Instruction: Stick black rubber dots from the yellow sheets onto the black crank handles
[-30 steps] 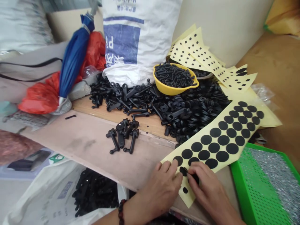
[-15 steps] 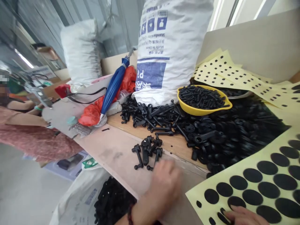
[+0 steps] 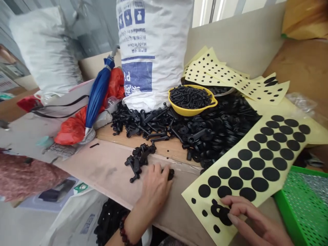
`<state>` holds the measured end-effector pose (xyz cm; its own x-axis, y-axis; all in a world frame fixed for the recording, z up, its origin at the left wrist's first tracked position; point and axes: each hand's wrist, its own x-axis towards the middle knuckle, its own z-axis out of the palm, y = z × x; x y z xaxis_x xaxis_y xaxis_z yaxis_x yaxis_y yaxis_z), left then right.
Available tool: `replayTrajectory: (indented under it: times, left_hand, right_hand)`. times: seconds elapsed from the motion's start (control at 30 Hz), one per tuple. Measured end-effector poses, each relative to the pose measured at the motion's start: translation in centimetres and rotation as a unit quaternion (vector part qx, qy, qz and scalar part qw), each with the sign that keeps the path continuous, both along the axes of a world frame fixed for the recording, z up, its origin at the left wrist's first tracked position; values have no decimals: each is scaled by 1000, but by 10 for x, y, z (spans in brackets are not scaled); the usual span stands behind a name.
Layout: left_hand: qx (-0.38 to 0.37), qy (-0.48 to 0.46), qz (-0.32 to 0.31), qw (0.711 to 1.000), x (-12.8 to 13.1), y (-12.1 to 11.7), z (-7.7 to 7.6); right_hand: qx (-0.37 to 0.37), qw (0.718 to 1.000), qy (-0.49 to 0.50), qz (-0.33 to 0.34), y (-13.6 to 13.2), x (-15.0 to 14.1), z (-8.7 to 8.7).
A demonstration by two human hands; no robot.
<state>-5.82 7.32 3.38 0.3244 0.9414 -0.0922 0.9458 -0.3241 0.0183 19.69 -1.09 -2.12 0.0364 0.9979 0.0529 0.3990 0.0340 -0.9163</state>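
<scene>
Left hand (image 3: 156, 186) curled beside a black part (image 3: 171, 175), its grip unclear; right hand (image 3: 252, 220), fingers narrowly parted, hovered at black discs (image 3: 224, 216) on a yellow sheet (image 3: 198, 189).

A blue umbrella (image 3: 98, 92) leans beside red plastic (image 3: 71, 128)

Looks like a small assembly workshop. Loose black plastic parts (image 3: 217, 126) are heaped on the counter (image 3: 179, 191); more are held in a yellow bowl (image 3: 191, 111). Bulk woven sacks (image 3: 159, 41) are stood behind, sheets of black die-cut dots (image 3: 253, 164) are laid out, corrugated metal wall panels (image 3: 94, 24) are seen.
</scene>
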Motion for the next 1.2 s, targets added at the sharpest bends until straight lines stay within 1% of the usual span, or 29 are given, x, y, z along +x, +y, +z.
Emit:
replayTrajectory:
  times: [0.03, 0.07, 0.1, 0.13, 0.17, 0.2, 0.23, 0.3, 0.33, 0.37, 0.4, 0.43, 0.47, 0.53, 0.67, 0.77, 0.97, 1.07, 1.2]
  left_hand:
    - [-7, -7, 13, 1000, -2, 0, 0]
    - [-23, -35, 16, 999, -3, -1, -1]
    - [-45, -86, 14, 995, -4, -1, -1]
    - [-71, -156, 11, 985, -4, -2, -2]
    - [-102, -238, 12, 966, -2, -3, -4]
    - [-139, -325, 18, 935, 1, -4, -5]
    - [-181, -406, 28, 895, 6, -6, -7]
    - [-278, -526, 50, 802, 19, -11, -12]
    - [-322, -563, 58, 759, 26, -13, -14]
    - [-356, -584, 64, 726, 33, -15, -16]
    - [-380, -592, 69, 708, 38, -17, -18]
    - [-393, -592, 73, 700, 43, -19, -20]
    - [-399, -586, 77, 701, 46, -20, -21]
    - [-402, -571, 77, 712, 49, -22, -24]
    - [-413, -552, 68, 721, 49, -23, -25]
    - [-415, -540, 64, 729, 48, -23, -22]
    - [-423, -530, 42, 733, 49, -22, -12]
    - [-425, -534, 32, 730, 50, -22, -9]
    - [-418, -547, 24, 725, 50, -23, -10]
  right_hand:
    - [-30, 999, 25, -1, -1, 0, 3]
    - [-61, 997, 53, 1, -2, 0, 4]
    - [-89, 992, 85, 5, -3, -1, 6]
    - [-113, 986, 119, 9, -3, -2, 7]
    - [-130, 980, 152, 9, -3, -3, 7]
    - [-142, 973, 182, 6, -2, -5, 8]
    - [-150, 967, 207, 2, -1, -7, 8]
    - [-156, 957, 245, -9, 1, -10, 10]
    - [-158, 953, 259, -13, 2, -12, 11]
    - [-159, 950, 269, -16, 3, -13, 12]
    - [-161, 947, 277, -20, 4, -15, 13]
    - [-161, 945, 283, -27, 5, -16, 14]
    - [-160, 944, 286, -34, 5, -17, 16]
    - [-156, 944, 288, -47, 5, -19, 18]
    - [-155, 943, 289, -54, 6, -22, 19]
    - [-157, 943, 289, -57, 7, -23, 18]
    - [-150, 949, 271, -59, 9, -23, 19]
    - [-141, 953, 262, -54, 9, -23, 18]
    - [-134, 957, 253, -48, 8, -23, 15]
